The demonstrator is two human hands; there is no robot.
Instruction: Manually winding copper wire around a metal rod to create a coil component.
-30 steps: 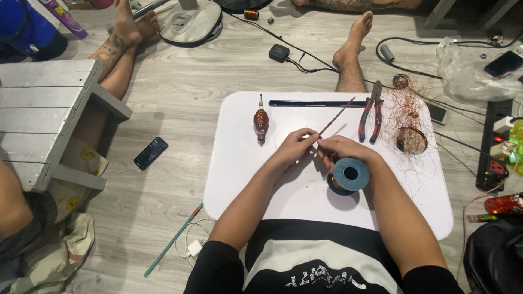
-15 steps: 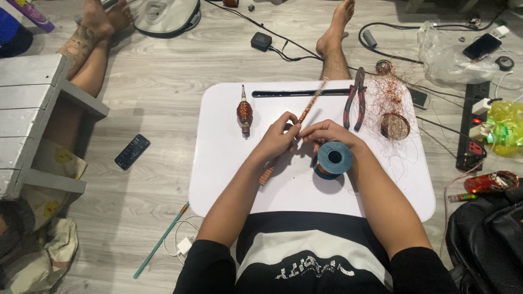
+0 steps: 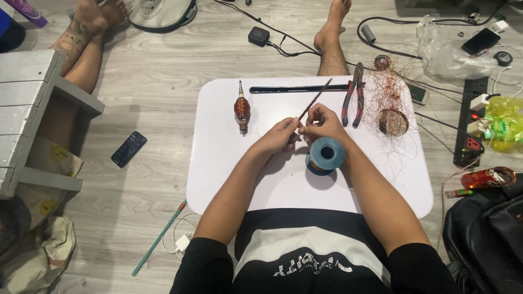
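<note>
Head view: both hands meet over the middle of the white rounded tabletop (image 3: 229, 179). Left hand (image 3: 278, 137) and right hand (image 3: 322, 121) each pinch the thin dark wire-wound rod (image 3: 315, 99), which angles up and away toward the long slot in the tabletop. Both clenched on the rod's near end, fingertips almost touching.

Blue plastic spool of copper wire (image 3: 325, 155) stands on the tabletop just below the right hand, close to the wrist.

Risks as I read them:
- Spool stands loose; a wire tug or wrist bump could tip it or roll it away.
- Fine wire may kink or snap under uneven pull.
- Loose copper wire tangle (image 3: 389, 103) lies near the right hand, beside the red-handled pliers (image 3: 353, 95); a strand could snag.
</note>
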